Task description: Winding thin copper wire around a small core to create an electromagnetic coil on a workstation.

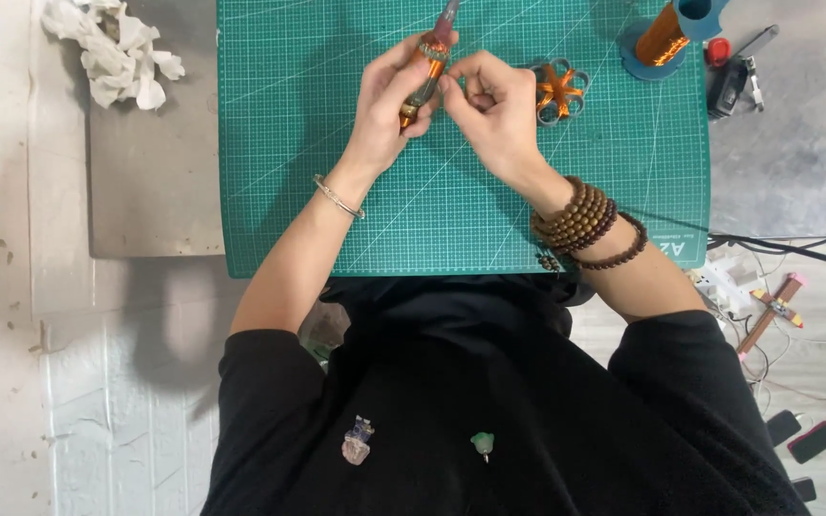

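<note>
While both hands work close together over the far half of the green gridded cutting mat (451, 210), the left hand (384, 110) is curled around a slim clear tube wound with copper-coloured wire (423, 81), thumb and fingers closed along its length so that it stands tilted, its tip pointing toward the mat's far edge. The right hand (491, 105) is pinched shut just beside the tube's upper part, fingertips pressed together against it; whether a strand of wire sits between them is too fine to tell. The tube lies between the two hands, held above the mat and not resting on it.

A thin silver bangle (338, 197) circles the left wrist, and stacked brown wooden bead bracelets (580, 222) wrap the right wrist. Just beyond the right hand, a small flower-shaped grey frame wound with orange wire (560, 91) lies on the mat. At the mat's far right corner stands a blue holder carrying a spool of copper wire (671, 36). A crumpled white tissue (112, 48) sits toward the far left of the grey table (145, 172). Black cables (795, 248) run off the table's right edge.
</note>
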